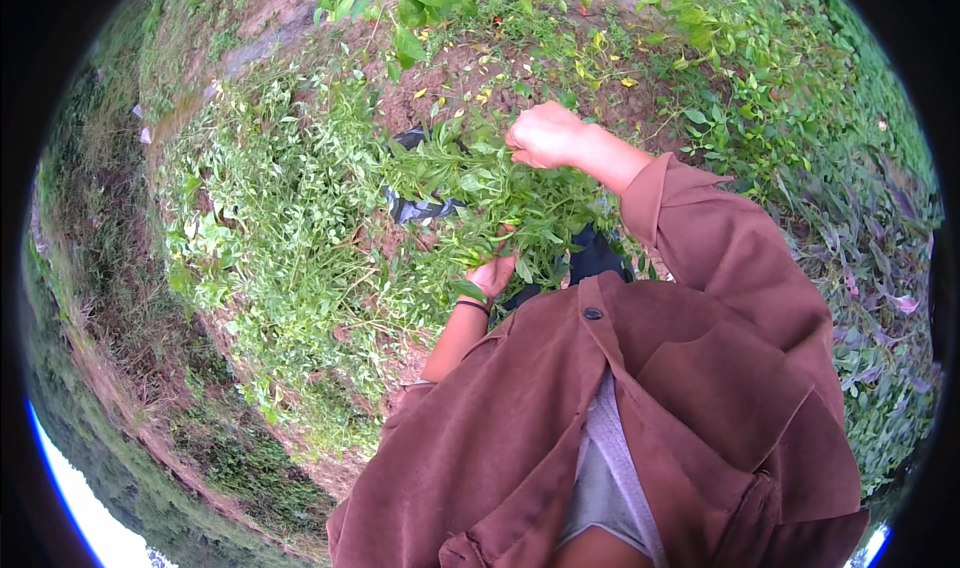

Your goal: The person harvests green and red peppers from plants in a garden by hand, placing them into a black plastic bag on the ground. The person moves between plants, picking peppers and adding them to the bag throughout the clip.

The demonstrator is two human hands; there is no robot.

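A leafy pepper plant (480, 181) spreads between my two hands, above the ground in front of me. My right hand (546, 134) is curled into a fist at the plant's upper right edge. Its fingers close on a stem there, with the fingertips turned out of sight. Lower down, my left hand (493, 271) is palm up under the foliage, with a dark band at its wrist. Slender green chili peppers (474, 253) lie at its fingers, partly covered by leaves. A black plastic bag or sheet (421, 206) shows behind the plant.
Leafy plants (300, 193) lie heaped on the left. Standing pepper plants (750, 95) grow on the right, and green branches (427, 5) hang in at the top. Bare reddish soil (457, 80) carries fallen yellow leaves. Purple-tinged plants (870, 268) stand at far right.
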